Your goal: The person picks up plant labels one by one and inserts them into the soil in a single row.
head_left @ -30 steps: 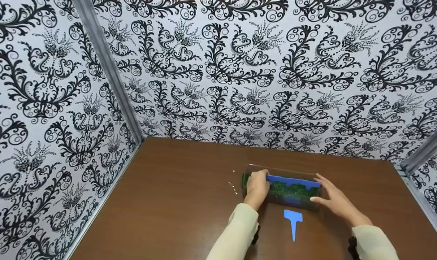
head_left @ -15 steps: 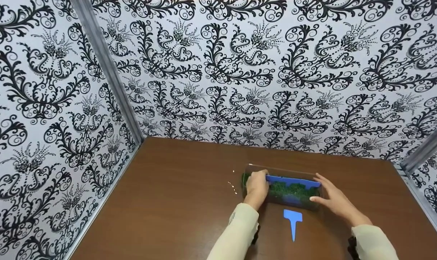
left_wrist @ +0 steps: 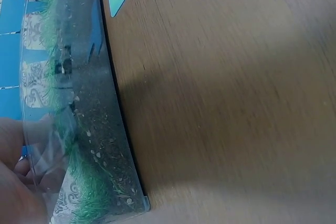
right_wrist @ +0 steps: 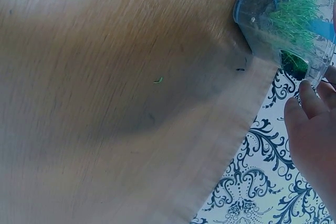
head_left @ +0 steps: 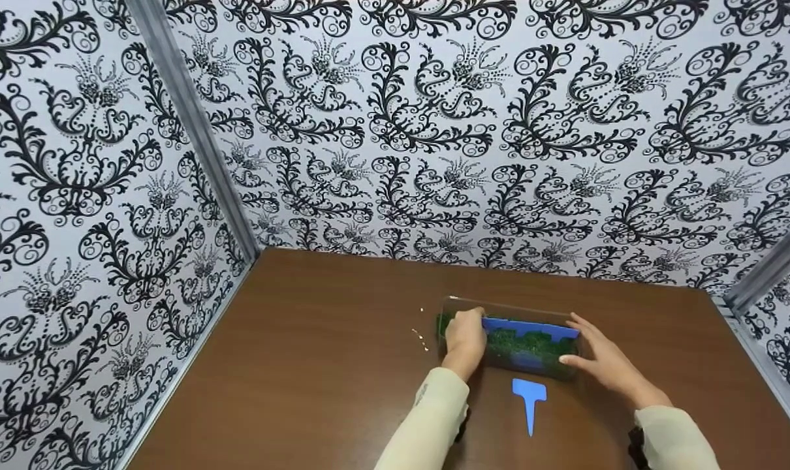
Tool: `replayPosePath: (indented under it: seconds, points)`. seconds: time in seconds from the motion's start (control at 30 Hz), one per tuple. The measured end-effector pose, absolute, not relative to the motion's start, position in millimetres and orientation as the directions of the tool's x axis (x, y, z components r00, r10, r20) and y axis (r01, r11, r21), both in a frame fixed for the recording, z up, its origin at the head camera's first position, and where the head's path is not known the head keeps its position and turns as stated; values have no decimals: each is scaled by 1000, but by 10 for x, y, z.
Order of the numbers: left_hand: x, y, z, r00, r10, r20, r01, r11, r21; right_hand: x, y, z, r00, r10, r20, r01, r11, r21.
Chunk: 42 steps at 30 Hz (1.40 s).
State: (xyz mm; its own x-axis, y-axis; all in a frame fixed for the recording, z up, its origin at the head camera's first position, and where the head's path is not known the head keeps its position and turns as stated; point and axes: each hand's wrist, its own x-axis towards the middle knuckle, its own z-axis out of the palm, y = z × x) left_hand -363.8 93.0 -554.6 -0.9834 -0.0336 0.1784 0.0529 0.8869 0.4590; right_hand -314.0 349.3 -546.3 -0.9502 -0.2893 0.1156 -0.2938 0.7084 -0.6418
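A clear plastic box (head_left: 529, 349) with green grass and dark soil inside sits on the brown table (head_left: 303, 378). A blue strip (head_left: 532, 326) runs along its far side. My left hand (head_left: 465, 336) grips the box's left end, fingers curled over the rim. My right hand (head_left: 597, 359) holds the right end, thumb on the near side and fingers on the far side. A blue plant label (head_left: 529, 395) lies flat just in front of the box, between my forearms. The left wrist view shows the box wall (left_wrist: 79, 103) and my left hand (left_wrist: 16, 182). The right wrist view shows a box corner (right_wrist: 283, 19) and my right hand (right_wrist: 315, 124).
Patterned black-and-white walls (head_left: 434, 130) close the table on the left, back and right. A few small pale specks (head_left: 421, 339) lie on the wood left of the box. A tiny green scrap (right_wrist: 158, 80) lies on the table in the right wrist view.
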Motion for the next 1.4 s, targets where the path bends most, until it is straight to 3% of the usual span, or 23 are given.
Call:
replayPosePath:
  seconds: [0.9, 1.4]
  points:
    - [-3616, 864, -5497, -990, -19, 140, 54, 865, 499, -3132, 3492, -5454, -953, -280, 115, -286, 706, -648]
    - [-3590, 788, -5485, -981, -42, 191, 68, 842, 536, -3136, 3493, -5451, -952, -287, 103, -285, 718, -635]
